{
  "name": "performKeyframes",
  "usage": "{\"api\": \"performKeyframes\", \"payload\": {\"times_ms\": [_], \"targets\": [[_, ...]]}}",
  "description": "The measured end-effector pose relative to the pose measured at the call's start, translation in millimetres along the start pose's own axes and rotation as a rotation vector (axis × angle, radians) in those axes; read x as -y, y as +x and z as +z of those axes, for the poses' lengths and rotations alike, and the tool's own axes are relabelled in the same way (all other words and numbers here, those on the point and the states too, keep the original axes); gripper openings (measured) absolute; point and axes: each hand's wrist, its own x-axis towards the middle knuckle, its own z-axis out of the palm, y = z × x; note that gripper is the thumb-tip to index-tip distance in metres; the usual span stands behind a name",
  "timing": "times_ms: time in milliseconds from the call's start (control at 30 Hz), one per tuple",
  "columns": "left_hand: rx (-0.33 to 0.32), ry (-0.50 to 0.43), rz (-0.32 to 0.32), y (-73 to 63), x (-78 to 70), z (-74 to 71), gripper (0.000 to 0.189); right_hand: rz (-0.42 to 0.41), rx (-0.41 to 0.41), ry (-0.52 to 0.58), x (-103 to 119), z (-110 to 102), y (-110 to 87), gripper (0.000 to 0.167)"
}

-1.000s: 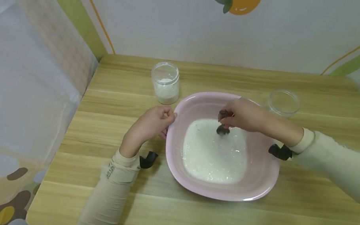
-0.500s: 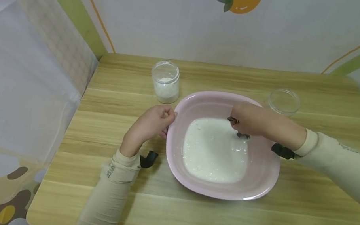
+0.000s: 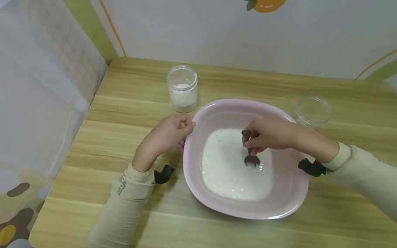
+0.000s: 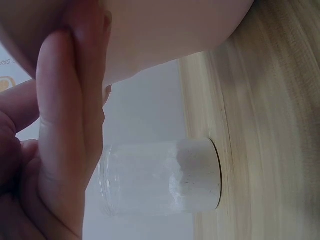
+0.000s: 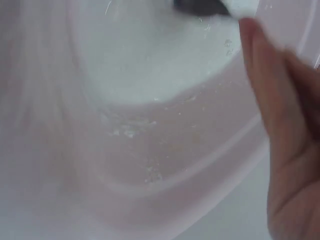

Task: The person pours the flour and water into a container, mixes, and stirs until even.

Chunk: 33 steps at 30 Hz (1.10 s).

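A pink basin (image 3: 288,202) holds a milky white liquid (image 3: 229,176). My right hand (image 3: 274,134) pinches a dark brown spoon (image 3: 252,160) by its handle, the bowl dipping at the liquid's surface. In the right wrist view the spoon (image 5: 202,7) is blurred at the top edge, beside my fingertips. My left hand (image 3: 167,136) grips the basin's left rim. From the left wrist view, its fingers (image 4: 62,95) lie against the outside wall just below the rim. A clear jar (image 3: 183,94) partly filled with white powder stands behind that hand.
An empty-looking clear container (image 3: 313,111) stands behind the basin's right side, near my right forearm. All of it rests on a wooden table (image 3: 95,212). A printed cloth backdrop (image 3: 185,15) hangs behind the table's far edge.
The spoon went rightward in the liquid, then came back left and nearer to me with my right hand. My left hand and the basin have stayed in place.
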Motion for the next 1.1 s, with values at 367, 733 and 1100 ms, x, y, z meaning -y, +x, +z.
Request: {"api": "performKeyframes", "payload": {"times_ms": [367, 733, 1100], "targets": [[0.001, 0.003, -0.001, -1.1, -1.4, 0.2, 0.029, -0.007, -0.13, -0.297, -4, -6, -2.6, 0.019], [0.013, -0.013, -0.011, -0.9, -0.4, 0.3, 0.029, 0.034, -0.036, -0.219, -6, -6, -8.2, 0.014], [0.004, 0.001, -0.001, -1.4, -1.7, -1.1, 0.029, 0.024, -0.109, -0.17, -4, -8, -5.6, 0.012]]}}
